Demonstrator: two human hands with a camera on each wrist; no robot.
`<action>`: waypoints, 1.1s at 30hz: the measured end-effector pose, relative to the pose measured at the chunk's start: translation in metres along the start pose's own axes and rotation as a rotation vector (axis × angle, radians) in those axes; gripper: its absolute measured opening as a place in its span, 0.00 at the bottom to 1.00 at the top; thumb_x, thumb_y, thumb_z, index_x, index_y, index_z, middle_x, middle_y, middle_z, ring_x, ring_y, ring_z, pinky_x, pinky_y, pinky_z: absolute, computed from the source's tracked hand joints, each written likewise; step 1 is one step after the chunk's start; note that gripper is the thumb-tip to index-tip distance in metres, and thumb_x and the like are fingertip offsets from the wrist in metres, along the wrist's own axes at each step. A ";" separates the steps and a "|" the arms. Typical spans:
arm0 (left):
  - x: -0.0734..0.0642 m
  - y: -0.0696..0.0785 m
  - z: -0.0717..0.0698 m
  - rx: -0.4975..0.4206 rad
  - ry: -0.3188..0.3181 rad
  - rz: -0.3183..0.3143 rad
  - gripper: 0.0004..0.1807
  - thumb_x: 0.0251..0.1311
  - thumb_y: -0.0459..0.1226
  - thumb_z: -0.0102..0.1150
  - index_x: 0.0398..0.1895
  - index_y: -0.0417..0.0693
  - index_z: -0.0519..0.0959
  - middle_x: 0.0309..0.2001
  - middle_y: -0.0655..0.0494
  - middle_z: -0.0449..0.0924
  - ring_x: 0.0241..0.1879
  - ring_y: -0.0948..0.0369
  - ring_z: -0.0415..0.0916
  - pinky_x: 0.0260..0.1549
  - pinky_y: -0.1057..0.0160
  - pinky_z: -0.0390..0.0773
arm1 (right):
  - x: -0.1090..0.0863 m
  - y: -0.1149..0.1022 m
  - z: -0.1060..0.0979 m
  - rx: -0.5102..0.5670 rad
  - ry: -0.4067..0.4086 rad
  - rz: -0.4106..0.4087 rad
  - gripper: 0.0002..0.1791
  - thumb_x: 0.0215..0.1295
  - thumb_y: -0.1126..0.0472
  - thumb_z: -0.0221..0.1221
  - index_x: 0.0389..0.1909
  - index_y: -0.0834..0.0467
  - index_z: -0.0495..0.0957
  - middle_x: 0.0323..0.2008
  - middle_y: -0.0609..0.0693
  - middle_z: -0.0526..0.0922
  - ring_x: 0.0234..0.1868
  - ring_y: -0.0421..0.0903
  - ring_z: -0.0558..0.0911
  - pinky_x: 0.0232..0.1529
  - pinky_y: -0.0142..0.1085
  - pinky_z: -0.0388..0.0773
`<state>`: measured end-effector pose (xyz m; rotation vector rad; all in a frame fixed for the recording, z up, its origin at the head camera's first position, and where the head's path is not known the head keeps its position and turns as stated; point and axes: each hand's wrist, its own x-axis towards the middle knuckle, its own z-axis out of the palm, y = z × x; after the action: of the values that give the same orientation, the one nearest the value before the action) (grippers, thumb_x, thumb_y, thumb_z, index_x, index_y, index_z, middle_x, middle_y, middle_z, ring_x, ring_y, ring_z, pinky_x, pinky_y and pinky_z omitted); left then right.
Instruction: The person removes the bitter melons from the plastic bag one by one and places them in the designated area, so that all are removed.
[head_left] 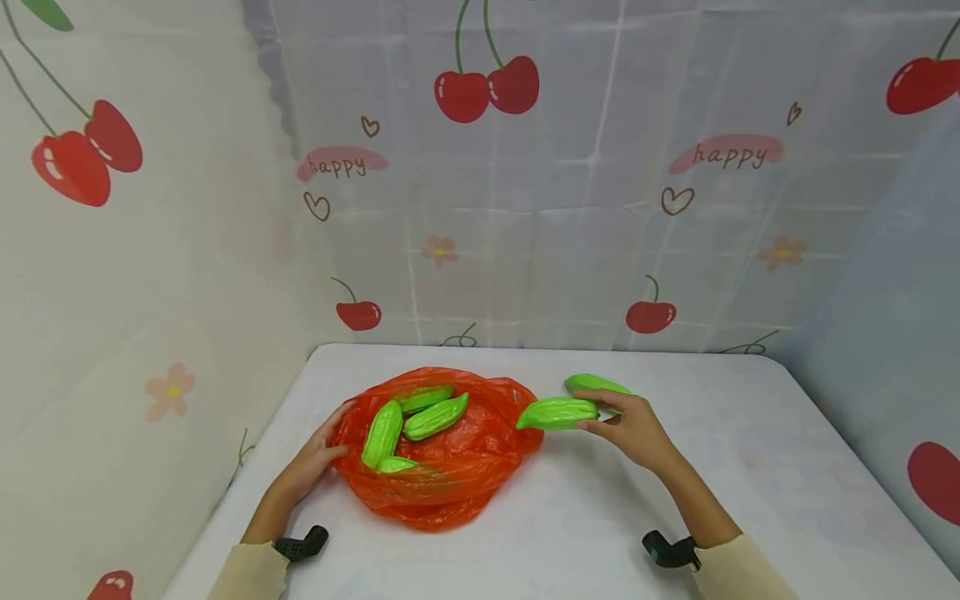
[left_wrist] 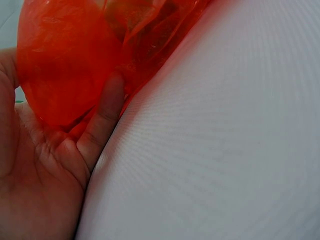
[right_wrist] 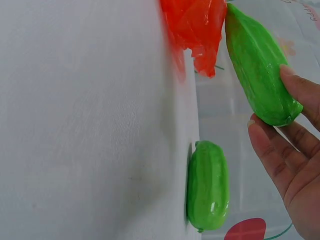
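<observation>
A red plastic bag (head_left: 450, 504) lies spread open on the table, with several green bitter melons (head_left: 436, 417) inside. My left hand (head_left: 311, 454) rests against the bag's left side. In the left wrist view its little finger (left_wrist: 107, 107) is extended along the red plastic, and part of the hand is out of frame. With thumb and fingertips, my right hand (head_left: 633, 429) pinches one end of another bitter melon (head_left: 557, 414), raised by the bag's right rim with its tapered end toward the bag. One more bitter melon (right_wrist: 207, 185) lies on the table behind the right hand.
The white table (head_left: 720, 467) has rounded far corners. A pale sheet printed with cherries (head_left: 513, 85) hangs behind it, and similar sheets stand at both sides. A dark device (head_left: 302, 544) is strapped to each wrist below the beige sleeves.
</observation>
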<state>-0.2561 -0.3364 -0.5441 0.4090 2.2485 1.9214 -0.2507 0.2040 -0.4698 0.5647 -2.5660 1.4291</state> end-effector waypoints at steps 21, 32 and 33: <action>-0.002 0.002 0.001 0.012 0.007 -0.018 0.48 0.58 0.23 0.47 0.83 0.50 0.45 0.82 0.43 0.36 0.73 0.65 0.47 0.59 0.77 0.65 | -0.017 0.031 -0.039 -0.124 0.063 0.099 0.26 0.59 0.54 0.73 0.58 0.55 0.83 0.54 0.55 0.84 0.50 0.46 0.81 0.43 0.31 0.82; -0.001 0.004 0.002 -0.002 0.008 -0.007 0.47 0.58 0.22 0.46 0.82 0.48 0.46 0.82 0.44 0.35 0.77 0.46 0.39 0.58 0.77 0.66 | -0.020 0.047 -0.052 -0.148 0.062 0.139 0.27 0.61 0.52 0.71 0.60 0.57 0.81 0.57 0.58 0.83 0.53 0.54 0.80 0.45 0.31 0.81; -0.001 0.004 0.001 0.003 0.006 -0.005 0.47 0.58 0.22 0.47 0.82 0.48 0.45 0.82 0.43 0.35 0.77 0.46 0.39 0.58 0.77 0.66 | -0.020 0.049 -0.053 -0.153 0.060 0.145 0.27 0.61 0.52 0.71 0.60 0.57 0.81 0.57 0.58 0.83 0.53 0.55 0.80 0.46 0.31 0.80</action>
<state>-0.2539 -0.3349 -0.5406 0.3981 2.2546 1.9199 -0.2541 0.2769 -0.4865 0.3152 -2.6857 1.2542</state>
